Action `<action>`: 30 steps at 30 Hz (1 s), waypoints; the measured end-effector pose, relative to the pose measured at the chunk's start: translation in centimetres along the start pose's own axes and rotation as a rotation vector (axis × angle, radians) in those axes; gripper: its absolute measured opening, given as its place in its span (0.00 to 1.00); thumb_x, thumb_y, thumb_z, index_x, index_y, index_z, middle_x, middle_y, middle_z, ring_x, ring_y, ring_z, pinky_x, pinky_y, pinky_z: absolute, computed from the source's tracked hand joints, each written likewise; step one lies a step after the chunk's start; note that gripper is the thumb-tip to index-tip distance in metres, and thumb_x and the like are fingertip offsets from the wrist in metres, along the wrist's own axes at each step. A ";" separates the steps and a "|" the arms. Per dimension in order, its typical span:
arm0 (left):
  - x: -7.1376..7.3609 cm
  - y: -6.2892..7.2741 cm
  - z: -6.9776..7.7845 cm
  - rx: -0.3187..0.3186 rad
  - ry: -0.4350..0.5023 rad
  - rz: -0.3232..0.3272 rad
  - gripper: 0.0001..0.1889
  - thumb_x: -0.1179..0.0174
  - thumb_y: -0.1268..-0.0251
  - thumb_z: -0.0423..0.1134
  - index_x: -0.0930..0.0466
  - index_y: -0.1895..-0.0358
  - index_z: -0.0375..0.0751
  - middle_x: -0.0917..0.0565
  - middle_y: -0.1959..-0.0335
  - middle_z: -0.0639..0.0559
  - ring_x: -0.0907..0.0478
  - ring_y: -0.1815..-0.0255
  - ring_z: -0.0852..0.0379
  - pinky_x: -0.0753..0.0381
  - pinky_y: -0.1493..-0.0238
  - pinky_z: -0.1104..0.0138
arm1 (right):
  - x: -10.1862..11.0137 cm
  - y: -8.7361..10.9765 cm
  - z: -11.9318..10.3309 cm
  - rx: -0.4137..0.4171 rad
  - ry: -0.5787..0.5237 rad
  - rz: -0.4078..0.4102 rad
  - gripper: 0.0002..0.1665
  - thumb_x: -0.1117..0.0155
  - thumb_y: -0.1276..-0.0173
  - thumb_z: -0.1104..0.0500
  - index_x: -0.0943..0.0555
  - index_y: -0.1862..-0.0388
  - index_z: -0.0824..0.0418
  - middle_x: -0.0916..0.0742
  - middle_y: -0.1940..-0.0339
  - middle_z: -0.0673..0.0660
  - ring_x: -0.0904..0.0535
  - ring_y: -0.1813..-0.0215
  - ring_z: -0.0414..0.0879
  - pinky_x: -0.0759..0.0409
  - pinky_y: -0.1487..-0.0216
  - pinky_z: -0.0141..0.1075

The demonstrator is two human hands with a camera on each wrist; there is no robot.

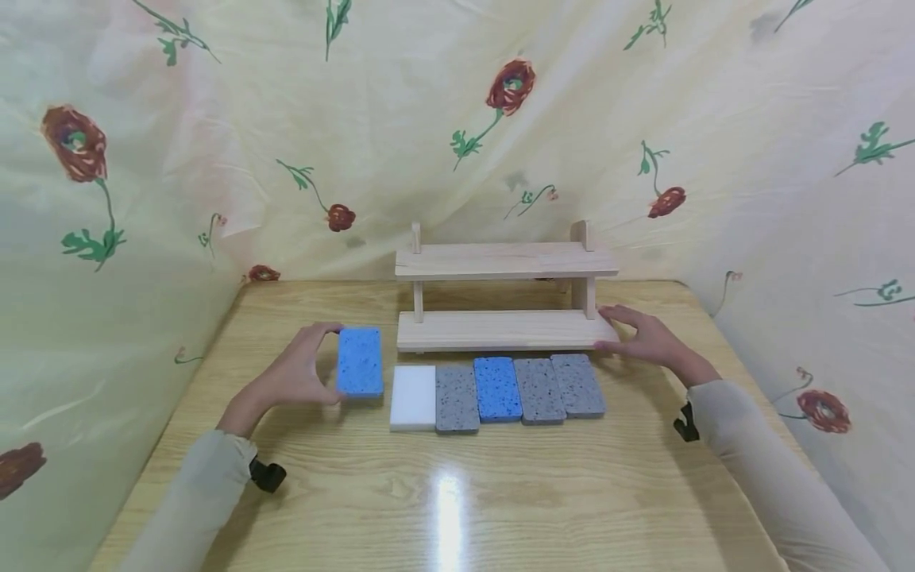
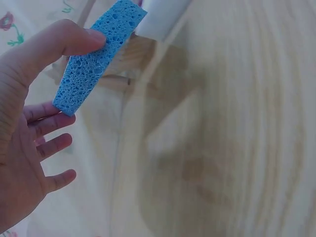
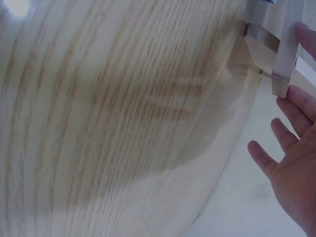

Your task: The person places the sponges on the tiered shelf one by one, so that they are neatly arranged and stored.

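My left hand [image 1: 302, 372] pinches a blue speckled sponge [image 1: 360, 361] by its edges, thumb at the near end and fingers at the far end. In the left wrist view the same sponge [image 2: 96, 61] shows its porous side, held above the table, while the other fingers stay spread. My right hand [image 1: 646, 340] holds the right end of a two-tier wooden shelf's lower board [image 1: 500, 330]. The right wrist view shows my thumb [image 3: 307, 39] on one edge of the board [image 3: 287, 59] and a finger at its opposite edge.
In front of the shelf lies a row: a white sponge [image 1: 413, 399], a grey one [image 1: 457, 400], a second blue one [image 1: 498, 389], then two more grey sponges [image 1: 540, 391]. The wooden table [image 1: 343, 492] ends at a flowered cloth [image 1: 322, 119] behind and at both sides.
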State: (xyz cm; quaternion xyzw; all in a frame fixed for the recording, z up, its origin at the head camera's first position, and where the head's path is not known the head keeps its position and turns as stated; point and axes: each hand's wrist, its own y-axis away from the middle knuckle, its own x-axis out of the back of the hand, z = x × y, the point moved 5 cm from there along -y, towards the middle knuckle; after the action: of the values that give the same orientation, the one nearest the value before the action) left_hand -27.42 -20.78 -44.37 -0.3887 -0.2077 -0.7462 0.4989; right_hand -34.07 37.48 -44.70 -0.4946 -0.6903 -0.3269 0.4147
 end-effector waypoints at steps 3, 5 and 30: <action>0.3 -0.5 0.7 -0.015 -0.001 0.018 0.58 0.18 0.61 0.47 0.42 0.24 0.38 0.34 0.26 0.40 0.39 0.25 0.36 0.33 0.31 0.36 | 0.0 0.1 0.1 -0.002 -0.001 0.001 0.51 0.27 0.36 0.40 0.34 0.23 0.65 0.34 0.22 0.73 0.44 0.21 0.74 0.44 0.26 0.70; 0.5 -0.8 1.1 -0.027 -0.007 0.028 0.58 0.18 0.61 0.48 0.42 0.24 0.37 0.34 0.26 0.40 0.39 0.25 0.37 0.33 0.31 0.36 | 0.0 0.1 0.2 -0.004 -0.001 0.000 0.51 0.27 0.36 0.40 0.34 0.23 0.65 0.34 0.22 0.73 0.44 0.21 0.73 0.44 0.25 0.69; -0.3 -7.5 8.5 -0.183 0.041 0.176 0.59 0.18 0.60 0.50 0.42 0.22 0.42 0.31 0.26 0.44 0.36 0.25 0.43 0.36 0.26 0.42 | 0.2 0.2 -0.2 0.070 0.054 0.013 0.48 0.29 0.34 0.43 0.33 0.24 0.67 0.32 0.24 0.74 0.42 0.22 0.73 0.44 0.25 0.68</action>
State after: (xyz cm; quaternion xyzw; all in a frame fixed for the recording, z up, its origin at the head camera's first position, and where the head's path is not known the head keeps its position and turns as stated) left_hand -31.00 -11.59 -38.82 -0.4340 -0.0934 -0.7234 0.5288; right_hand -33.87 37.39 -44.43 -0.4753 -0.6867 -0.3129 0.4524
